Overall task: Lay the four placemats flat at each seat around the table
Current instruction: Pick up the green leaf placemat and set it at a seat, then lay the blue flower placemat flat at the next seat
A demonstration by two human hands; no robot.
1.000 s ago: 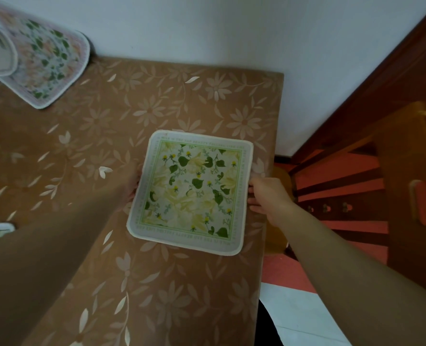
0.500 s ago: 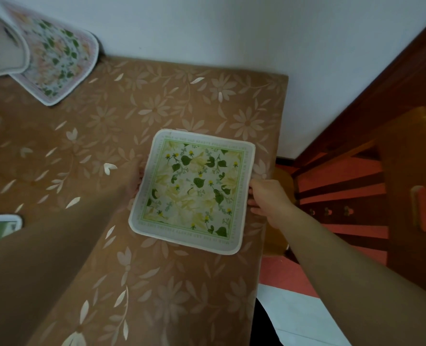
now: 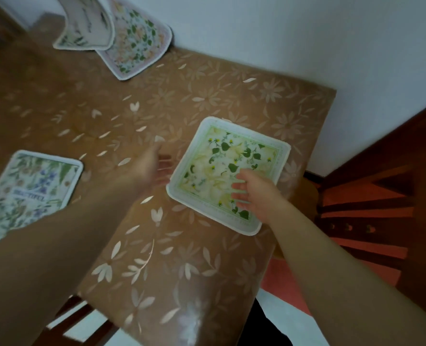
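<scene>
A square placemat with green leaves and yellow flowers (image 3: 221, 166) lies flat near the right end of the brown flowered table (image 3: 157, 258). My right hand (image 3: 254, 193) rests on its near right part, fingers spread, holding nothing. My left hand (image 3: 152, 168) hovers open just left of that mat, blurred, apart from it. A second placemat with blue flowers and lettering (image 3: 29, 188) lies flat at the left edge. Two more placemats lean against the wall at the back: a pale one (image 3: 87, 26) overlapping a pink-and-green floral one (image 3: 137, 46).
A white wall runs behind the table. A wooden chair (image 3: 371, 216) stands beyond the table's right end over red floor. Another chair's slats (image 3: 82, 318) show under the near edge. Dark wood panelling rises at the far right.
Both hands have let go of the green-leaf mat's side edges. My right hand moved onto the mat; my left hand drew away to the left. The view swung left, bringing the blue-flower mat into sight.
</scene>
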